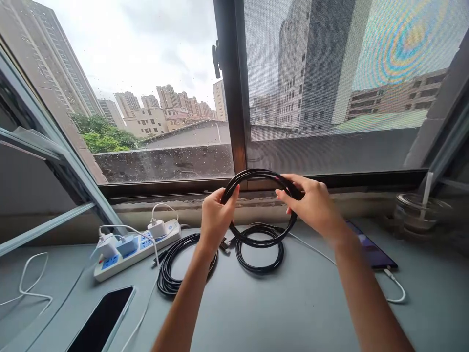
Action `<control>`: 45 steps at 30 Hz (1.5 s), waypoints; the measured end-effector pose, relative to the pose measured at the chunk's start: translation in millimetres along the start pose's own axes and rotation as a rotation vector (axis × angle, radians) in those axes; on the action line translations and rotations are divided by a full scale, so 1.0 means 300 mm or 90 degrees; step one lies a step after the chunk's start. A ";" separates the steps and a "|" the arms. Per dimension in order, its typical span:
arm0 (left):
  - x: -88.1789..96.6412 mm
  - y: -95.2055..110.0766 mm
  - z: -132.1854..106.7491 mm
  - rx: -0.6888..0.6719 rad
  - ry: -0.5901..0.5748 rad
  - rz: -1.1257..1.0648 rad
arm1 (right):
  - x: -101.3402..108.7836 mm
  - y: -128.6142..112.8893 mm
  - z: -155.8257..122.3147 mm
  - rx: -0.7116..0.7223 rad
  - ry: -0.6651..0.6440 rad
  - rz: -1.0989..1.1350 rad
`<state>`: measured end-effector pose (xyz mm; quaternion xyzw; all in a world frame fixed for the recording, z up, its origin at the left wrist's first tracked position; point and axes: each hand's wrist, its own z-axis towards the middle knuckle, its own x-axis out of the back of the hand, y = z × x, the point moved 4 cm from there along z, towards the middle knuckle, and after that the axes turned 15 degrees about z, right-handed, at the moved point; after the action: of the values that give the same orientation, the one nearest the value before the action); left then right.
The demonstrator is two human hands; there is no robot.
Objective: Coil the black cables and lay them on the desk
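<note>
Held up in front of the window is a coiled black cable (261, 242), its loops gathered into a ring. My left hand (217, 215) is closed round the ring's left side, thumb on the near face. On the opposite side my right hand (311, 200) grips the same ring, with the thumb pointing inward. Below it on the desk lies a smaller black cable coil (260, 270). A larger black cable coil (166, 274) rests to the left, partly hidden behind my left forearm. A dark connector shows between those two coils.
A white power strip (137, 256) with plugged-in chargers stands at the left on the grey desk (278, 313). In front of it lies a phone (104, 318). At the right are a tablet (377, 252) with a white cable and a plastic cup (417, 215) with a straw.
</note>
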<state>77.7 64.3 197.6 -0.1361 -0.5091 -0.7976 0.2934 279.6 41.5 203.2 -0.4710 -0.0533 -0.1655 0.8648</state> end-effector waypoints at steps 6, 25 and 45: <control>-0.100 -0.150 0.013 0.116 -0.288 0.328 | -0.098 0.211 0.042 -0.190 -0.151 -0.096; -0.281 -0.327 -0.026 0.127 -0.474 0.689 | -0.224 0.510 0.001 -0.449 -0.352 -0.298; -0.068 -0.184 0.064 0.121 -0.284 0.631 | -0.043 0.255 0.067 -0.271 -0.077 -0.172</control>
<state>59.0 105.2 155.1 -0.4980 -0.5038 -0.4661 0.5300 294.7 99.6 150.0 -0.6404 -0.1311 -0.2582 0.7113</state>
